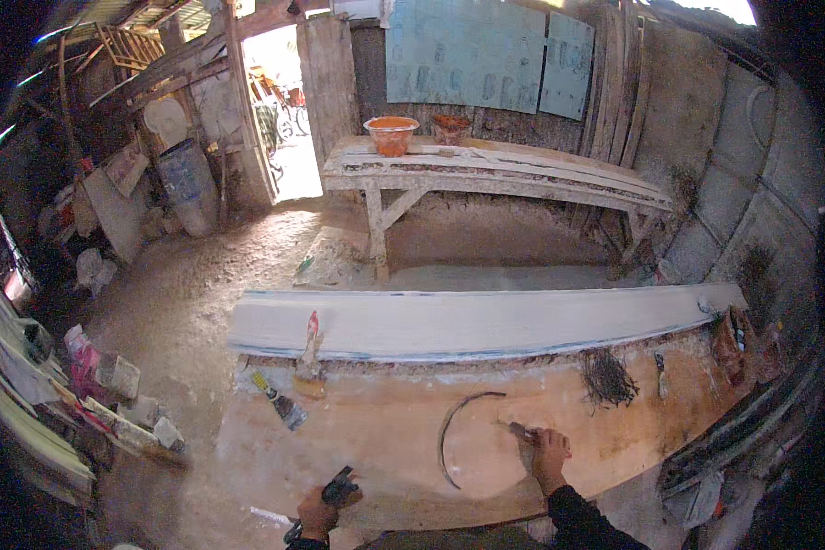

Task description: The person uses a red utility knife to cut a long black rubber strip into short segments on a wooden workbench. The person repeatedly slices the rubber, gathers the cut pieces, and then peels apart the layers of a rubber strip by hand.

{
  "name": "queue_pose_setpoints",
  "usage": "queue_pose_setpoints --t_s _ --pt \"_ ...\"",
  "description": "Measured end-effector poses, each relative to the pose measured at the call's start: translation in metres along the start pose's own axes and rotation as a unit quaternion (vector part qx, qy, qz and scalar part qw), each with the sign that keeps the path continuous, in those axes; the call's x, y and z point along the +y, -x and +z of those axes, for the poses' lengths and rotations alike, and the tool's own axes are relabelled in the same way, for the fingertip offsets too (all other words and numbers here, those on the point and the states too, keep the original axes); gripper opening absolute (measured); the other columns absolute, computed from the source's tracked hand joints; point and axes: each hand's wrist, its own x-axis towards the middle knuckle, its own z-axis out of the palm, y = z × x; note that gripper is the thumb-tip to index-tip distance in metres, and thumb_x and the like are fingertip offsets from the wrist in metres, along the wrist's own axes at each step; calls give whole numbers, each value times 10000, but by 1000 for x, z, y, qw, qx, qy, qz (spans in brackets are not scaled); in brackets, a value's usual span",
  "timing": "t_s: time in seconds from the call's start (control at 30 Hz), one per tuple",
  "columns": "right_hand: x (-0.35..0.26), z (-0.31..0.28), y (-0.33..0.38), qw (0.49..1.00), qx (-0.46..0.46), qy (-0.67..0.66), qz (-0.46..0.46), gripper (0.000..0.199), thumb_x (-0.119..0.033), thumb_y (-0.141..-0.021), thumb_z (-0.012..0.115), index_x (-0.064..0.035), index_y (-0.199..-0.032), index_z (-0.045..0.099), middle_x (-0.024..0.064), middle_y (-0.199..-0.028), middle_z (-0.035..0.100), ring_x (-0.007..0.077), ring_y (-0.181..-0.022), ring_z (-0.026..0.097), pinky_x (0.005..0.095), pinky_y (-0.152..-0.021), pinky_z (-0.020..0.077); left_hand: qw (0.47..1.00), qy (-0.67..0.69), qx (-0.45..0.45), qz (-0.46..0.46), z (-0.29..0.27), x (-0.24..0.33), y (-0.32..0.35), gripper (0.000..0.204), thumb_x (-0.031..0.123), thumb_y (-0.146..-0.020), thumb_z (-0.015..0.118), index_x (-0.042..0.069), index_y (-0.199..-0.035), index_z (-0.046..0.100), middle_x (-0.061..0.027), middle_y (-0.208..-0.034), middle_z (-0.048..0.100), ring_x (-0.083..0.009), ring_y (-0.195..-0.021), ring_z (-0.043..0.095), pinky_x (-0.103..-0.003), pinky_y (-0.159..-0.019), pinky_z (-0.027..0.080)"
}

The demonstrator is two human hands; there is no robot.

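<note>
Near the bench's front edge, my left hand (319, 515) is closed around a small black object (341, 487) whose kind I cannot make out. My right hand (550, 458), farther right over the wooden bench top (376, 440), grips a slim dark tool (522, 430) with a thin tip toward the left; its kind is unclear. Between the hands lies a dark curved strip (443, 440), touched by neither. A yellow-handled scraper-like tool (280, 403) and a red-handled brush (311, 344) rest at the left. Toward the right sits a tangled bundle of dark wire-like strands (609, 378).
A long white panel (486, 321) runs along the bench's far side. At its right end stand a brown container (731, 346) and a small tool (661, 376). A second bench (504, 174) at the back bears an orange basin (391, 137). Clutter (119, 378) lines the left.
</note>
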Motion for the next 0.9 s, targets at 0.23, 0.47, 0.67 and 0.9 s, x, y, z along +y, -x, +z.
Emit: queue_pose_setpoints --t_s 0.23,0.47,0.67,0.9 --pt "-4 -14 -10 1000 -11 -6 20 234 -211 -720 529 -136 -941 549 67 -900 541 263 -862 492 411 -778 334 983 -64 -152 -83 -58 73 7 517 465 -731 537 162 -1147 496 -118 -981 587 -255 -929 535 -374 -782 400" --pt "0 -21 -18 998 -46 -30 16 237 -241 -728 543 -149 -946 554 75 -915 556 259 -879 510 426 -764 344 865 490 -111 -12 -68 136 15 463 434 -825 441 168 -1202 468 -146 -1098 543 -235 -956 532 -430 -812 429" --pt "25 -7 -20 986 -148 -81 -18 264 -119 -714 522 -99 -977 534 103 -913 534 290 -849 496 409 -743 363 925 360 -112 43 -42 232 -6 457 387 -729 563 129 -1102 500 -157 -960 543 -298 -856 544 -416 -759 404" --pt "86 -8 -49 787 -295 -532 101 291 -236 -849 514 -64 -1072 442 69 -831 518 163 -770 541 303 -622 445 950 232 -40 206 85 359 -24 330 178 -742 558 55 -1048 538 -187 -848 600 -344 -792 585 -384 -670 459"
